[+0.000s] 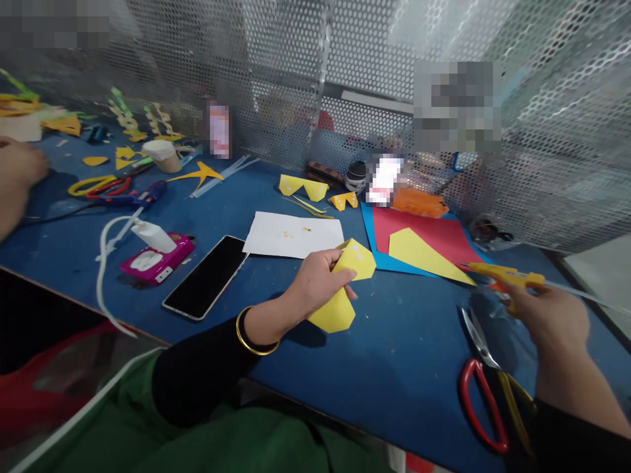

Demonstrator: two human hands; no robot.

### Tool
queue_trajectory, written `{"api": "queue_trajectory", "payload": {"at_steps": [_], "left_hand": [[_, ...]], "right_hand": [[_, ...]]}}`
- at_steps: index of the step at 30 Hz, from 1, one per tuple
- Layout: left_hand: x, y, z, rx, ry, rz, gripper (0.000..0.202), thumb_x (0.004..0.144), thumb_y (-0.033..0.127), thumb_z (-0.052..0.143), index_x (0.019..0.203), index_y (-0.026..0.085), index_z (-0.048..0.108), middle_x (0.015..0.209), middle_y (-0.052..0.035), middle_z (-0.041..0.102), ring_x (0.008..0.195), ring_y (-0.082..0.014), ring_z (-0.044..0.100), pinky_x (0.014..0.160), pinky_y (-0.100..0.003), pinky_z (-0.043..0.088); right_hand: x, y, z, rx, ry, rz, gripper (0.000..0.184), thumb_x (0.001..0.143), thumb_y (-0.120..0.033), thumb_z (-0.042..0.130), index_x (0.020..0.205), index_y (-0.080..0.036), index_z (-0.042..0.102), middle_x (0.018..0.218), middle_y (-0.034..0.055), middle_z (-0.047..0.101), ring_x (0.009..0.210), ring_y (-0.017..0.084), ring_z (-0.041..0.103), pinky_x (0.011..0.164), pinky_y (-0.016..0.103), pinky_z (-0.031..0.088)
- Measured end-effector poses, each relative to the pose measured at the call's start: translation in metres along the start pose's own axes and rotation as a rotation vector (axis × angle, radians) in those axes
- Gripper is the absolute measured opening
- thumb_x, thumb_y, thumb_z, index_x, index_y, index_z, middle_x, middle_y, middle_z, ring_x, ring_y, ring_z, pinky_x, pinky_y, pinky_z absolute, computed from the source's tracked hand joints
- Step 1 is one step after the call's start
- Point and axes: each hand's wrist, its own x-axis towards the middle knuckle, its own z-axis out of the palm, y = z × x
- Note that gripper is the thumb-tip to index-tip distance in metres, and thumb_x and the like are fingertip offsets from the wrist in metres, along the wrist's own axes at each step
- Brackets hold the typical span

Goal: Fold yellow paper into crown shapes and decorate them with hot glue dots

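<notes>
My left hand (320, 282) is closed around a folded yellow paper cutout (362, 261), which has pale dots near its upper end and a wide lower end. It is held just above the blue table. At the right, my right hand (555, 318) grips a yellow glue gun (513, 273) by its handle, with a clear glue stick coming out of the back and the nozzle pointing left. Below that hand lie scissors (486, 394) with red and yellow handles. A yellow paper piece (424, 253) lies close to the nozzle, on red (434, 230) and blue sheets.
Left of my arm are a dark-screened phone (210, 279) and a pink power strip (160, 259) with a white cable. A white sheet (296, 234) and yellow paper shapes (303, 188) lie farther back. Another person's hand (22, 164) is at the far left. Perforated metal (276, 52) walls the back.
</notes>
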Motion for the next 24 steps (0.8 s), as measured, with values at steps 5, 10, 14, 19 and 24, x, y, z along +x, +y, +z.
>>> {"api": "queue_trajectory", "payload": {"at_steps": [5,10,14,19,24], "left_hand": [[-0.002,0.000,0.002,0.007,-0.019,-0.005,0.017,0.076,0.022,0.062,0.090,0.014,0.068,0.055,-0.0042,0.068,0.041,-0.0124,0.056,0.045,-0.023,0.045],[-0.005,0.001,0.003,0.012,-0.044,0.005,0.015,0.076,0.022,0.061,0.087,0.015,0.068,0.055,-0.0037,0.068,0.041,-0.0125,0.057,0.045,-0.023,0.044],[-0.008,0.002,0.002,0.022,-0.051,0.016,0.013,0.075,0.021,0.060,0.085,0.015,0.066,0.056,-0.0034,0.068,0.042,-0.0128,0.059,0.046,-0.023,0.044],[-0.008,0.003,0.002,0.035,-0.069,0.023,0.016,0.076,0.021,0.060,0.088,0.014,0.068,0.057,-0.0034,0.068,0.047,-0.0144,0.063,0.048,-0.023,0.046],[-0.006,0.000,0.003,0.036,-0.080,0.035,0.016,0.077,0.021,0.059,0.088,0.014,0.068,0.058,-0.0033,0.068,0.049,-0.0152,0.065,0.046,-0.022,0.045]], "right_hand": [[0.002,-0.005,0.008,-0.454,-0.083,0.118,0.037,0.072,-0.061,0.060,0.064,-0.026,0.070,0.077,0.0293,0.067,0.085,0.042,0.066,0.059,0.046,0.033],[0.006,0.007,0.012,-0.512,-0.087,0.140,0.048,0.072,-0.060,0.057,0.087,-0.021,0.080,0.083,0.0354,0.067,0.086,0.040,0.068,0.057,0.046,0.030],[0.015,0.018,0.013,-0.504,-0.030,0.129,0.034,0.057,-0.064,0.067,0.049,-0.031,0.064,0.060,0.0268,0.060,0.071,0.038,0.066,0.055,0.044,0.027],[0.013,0.020,0.013,-0.507,-0.044,0.074,0.061,0.054,-0.067,0.067,0.034,-0.030,0.023,0.041,0.0086,0.036,0.053,0.030,0.056,0.055,0.043,0.027],[0.004,0.011,-0.004,-0.619,-0.017,-0.013,0.053,0.062,-0.069,0.063,0.039,-0.031,0.033,0.051,0.0159,0.051,0.051,0.030,0.054,0.052,0.042,0.029]]}}
